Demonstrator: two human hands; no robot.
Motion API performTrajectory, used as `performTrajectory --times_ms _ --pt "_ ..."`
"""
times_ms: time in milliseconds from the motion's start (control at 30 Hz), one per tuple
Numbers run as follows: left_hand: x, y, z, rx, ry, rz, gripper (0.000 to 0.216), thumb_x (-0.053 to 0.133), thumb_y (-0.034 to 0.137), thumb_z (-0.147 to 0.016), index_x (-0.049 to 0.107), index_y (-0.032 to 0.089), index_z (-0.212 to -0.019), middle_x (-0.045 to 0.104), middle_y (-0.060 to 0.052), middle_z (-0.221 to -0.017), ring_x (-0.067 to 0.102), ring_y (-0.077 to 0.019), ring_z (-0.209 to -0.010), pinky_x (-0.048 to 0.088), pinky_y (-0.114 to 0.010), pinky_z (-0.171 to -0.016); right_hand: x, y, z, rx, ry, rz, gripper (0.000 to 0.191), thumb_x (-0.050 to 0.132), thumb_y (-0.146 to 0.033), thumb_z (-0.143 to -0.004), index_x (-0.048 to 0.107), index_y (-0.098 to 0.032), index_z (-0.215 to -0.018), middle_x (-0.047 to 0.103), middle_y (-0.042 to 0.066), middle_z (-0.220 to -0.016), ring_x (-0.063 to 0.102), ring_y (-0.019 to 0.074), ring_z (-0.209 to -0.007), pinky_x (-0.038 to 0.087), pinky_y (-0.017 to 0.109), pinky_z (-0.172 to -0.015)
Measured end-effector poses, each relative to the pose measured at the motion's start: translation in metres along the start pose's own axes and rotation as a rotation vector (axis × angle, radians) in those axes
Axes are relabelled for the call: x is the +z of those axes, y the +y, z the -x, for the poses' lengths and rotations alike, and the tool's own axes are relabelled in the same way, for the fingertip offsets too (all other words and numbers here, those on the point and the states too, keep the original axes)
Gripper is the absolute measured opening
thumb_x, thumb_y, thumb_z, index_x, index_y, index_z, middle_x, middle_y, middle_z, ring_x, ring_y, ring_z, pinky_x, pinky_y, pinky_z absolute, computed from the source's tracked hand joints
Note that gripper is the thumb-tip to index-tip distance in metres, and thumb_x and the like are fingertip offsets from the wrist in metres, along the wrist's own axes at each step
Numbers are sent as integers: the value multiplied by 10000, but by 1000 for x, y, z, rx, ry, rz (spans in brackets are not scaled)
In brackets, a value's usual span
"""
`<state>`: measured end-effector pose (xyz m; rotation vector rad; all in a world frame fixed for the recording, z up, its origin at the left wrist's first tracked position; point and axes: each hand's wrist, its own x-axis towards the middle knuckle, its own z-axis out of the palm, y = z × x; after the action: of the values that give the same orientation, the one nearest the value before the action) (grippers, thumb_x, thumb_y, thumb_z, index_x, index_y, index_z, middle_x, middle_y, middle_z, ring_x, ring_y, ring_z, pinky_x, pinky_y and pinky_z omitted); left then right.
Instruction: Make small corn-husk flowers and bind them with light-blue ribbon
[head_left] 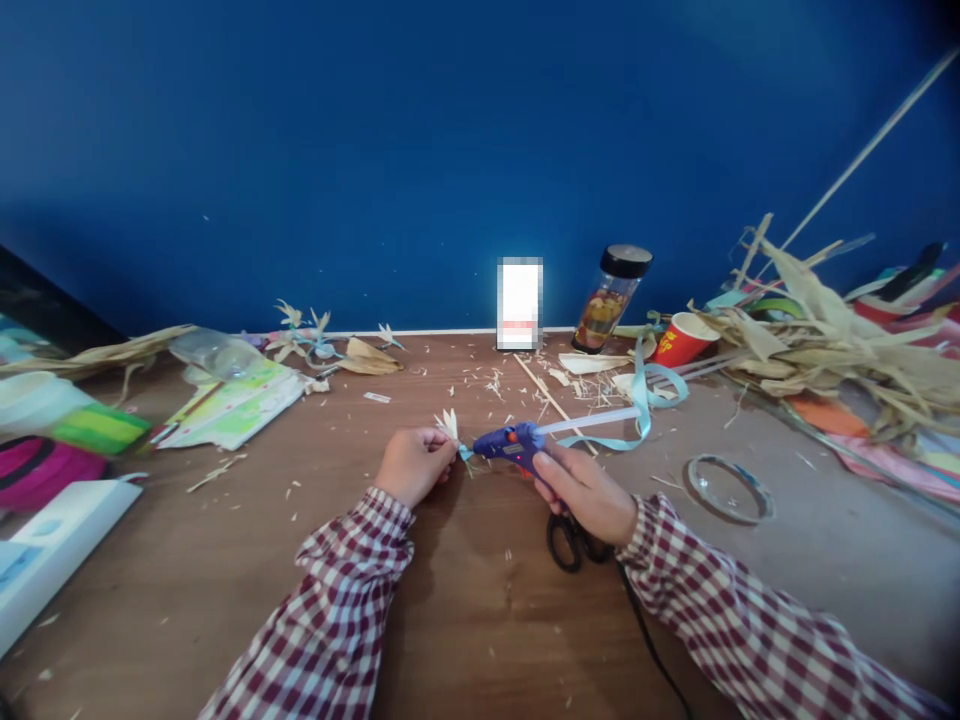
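My left hand (417, 466) pinches a small corn husk flower (448, 424) with pale pointed petals and a bit of light blue ribbon (466, 453) at its base. Wrapped around the handle of a blue hot glue gun (504, 441) is my right hand (589, 490). The gun's nozzle points left and meets, or nearly meets, the blue ribbon; I cannot tell if it touches. A long clear glue stick (589, 420) sticks out of the gun's back. Black-handled scissors (565, 543) lie under my right hand, their blades hidden.
Husk scraps (495, 382) litter the table. Behind stand a blurred phone-like screen (520, 300), a tilted jar (613, 300) and a red paper cup (684, 340). Loose blue ribbon (643, 400) and a tape roll (729, 490) lie right, near piled husks (810, 330). A white power strip (56, 550) sits left.
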<state>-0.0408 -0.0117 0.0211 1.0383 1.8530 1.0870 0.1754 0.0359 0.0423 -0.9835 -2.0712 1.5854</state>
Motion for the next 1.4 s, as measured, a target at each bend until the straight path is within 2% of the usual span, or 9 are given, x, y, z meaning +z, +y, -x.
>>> performTrajectory --times_ms 300,600,900,1033,1400 --pt "1 2 -1 -34 14 -36 182 596 300 -629 610 149 -529 569 -9 -432 533 -124 -388 395 -193 -383 0 -3 -4 39 -36 -66 372 312 -479 -851 471 -155 -758 419 -44 -558 405 60 -448 305 169 -405" --pt "2 -1 -3 -36 12 -24 165 603 296 -620 622 159 -530 586 -12 -452 533 -123 -388 401 -195 -380 0 -2 -6 -12 -39 -25 337 325 -452 -856 468 -165 -753 423 -47 -558 418 64 -451 327 178 -426" --pt "1 2 -1 -23 3 -108 196 565 319 -651 613 152 -559 579 -13 -448 546 -131 -395 412 -201 -393 -8 -10 -7 -38 -80 212 398 301 -429 -870 449 -167 -611 476 -27 -500 453 80 -443 343 207 -468" --pt "1 1 -1 -28 5 -101 191 565 320 -649 615 153 -571 578 -10 -452 551 -134 -403 421 -204 -398 -10 -13 -7 -14 -89 218 413 283 -431 -872 441 -171 -592 471 -26 -498 459 86 -447 355 213 -479" --pt "1 4 1 -21 -15 -137 221 544 348 -667 604 146 -604 572 5 -465 552 -117 -414 418 -190 -410 -10 0 -9 -1 -122 189 397 254 -464 -874 476 -159 -752 457 -28 -554 466 88 -463 365 209 -479"
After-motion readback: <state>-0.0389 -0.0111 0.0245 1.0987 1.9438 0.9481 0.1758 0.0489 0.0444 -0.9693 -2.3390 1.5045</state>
